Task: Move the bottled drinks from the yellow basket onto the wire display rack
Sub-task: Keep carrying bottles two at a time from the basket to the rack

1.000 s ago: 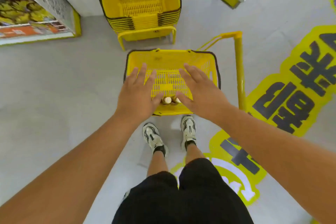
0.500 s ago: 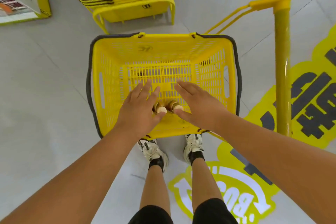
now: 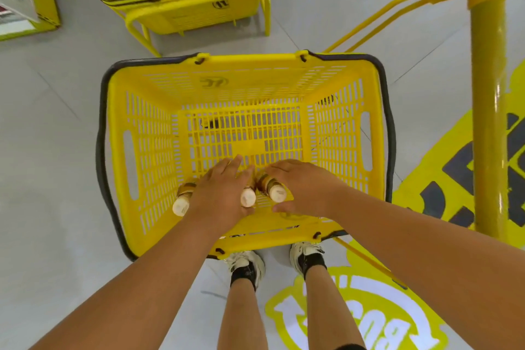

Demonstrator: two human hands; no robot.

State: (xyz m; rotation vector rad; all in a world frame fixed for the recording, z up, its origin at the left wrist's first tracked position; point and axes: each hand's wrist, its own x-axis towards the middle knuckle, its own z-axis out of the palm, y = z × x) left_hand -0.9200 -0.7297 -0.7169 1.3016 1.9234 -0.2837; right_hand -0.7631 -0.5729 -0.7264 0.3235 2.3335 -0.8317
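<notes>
Bright, even overhead light; soft faint shadows; wide-angle bending at edges; slightly soft focus throughout.

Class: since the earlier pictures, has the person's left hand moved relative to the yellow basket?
Yes. The left hand has gone deeper into the yellow basket, from above its near rim down among the bottles near the floor.

Left hand (image 3: 220, 196) palm-down, right hand (image 3: 305, 187) likewise (fingers curled)
</notes>
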